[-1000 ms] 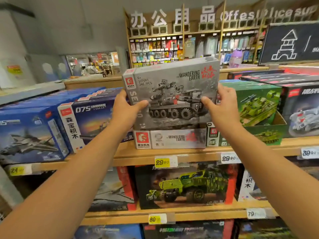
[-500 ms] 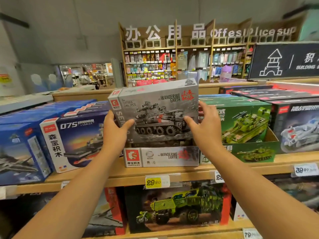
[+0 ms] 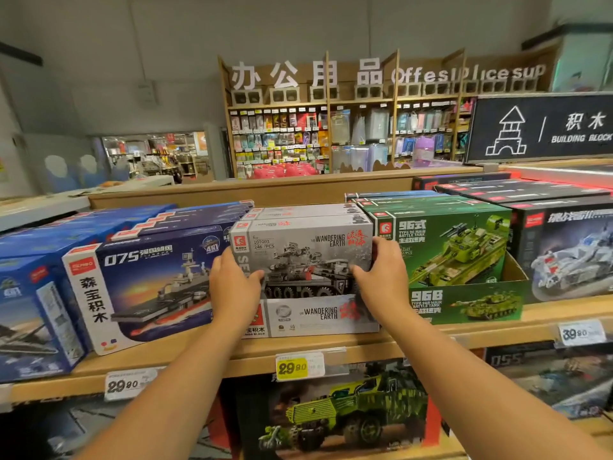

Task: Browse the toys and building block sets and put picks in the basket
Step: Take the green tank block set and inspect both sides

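Two hands on the grey box [image 3: 308, 257]; left hand [image 3: 234, 287] grips its 9 o'clock end, right hand [image 3: 381, 280] its 3 o'clock end; long axis runs across, box sits upright in its tray [image 3: 318, 315] on the shelf [image 3: 331, 348]; both equally near, no basket in view.

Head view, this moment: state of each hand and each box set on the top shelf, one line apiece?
Left hand: grips the grey box's left end.
Right hand: grips its right end.
Grey Wandering Earth box: upright, sealed, standing in its display tray.
Display tray: on the shelf, front lip facing out.
Blue 075 ship box: upright, untouched.
Green 96B tank box: upright in its own tray.
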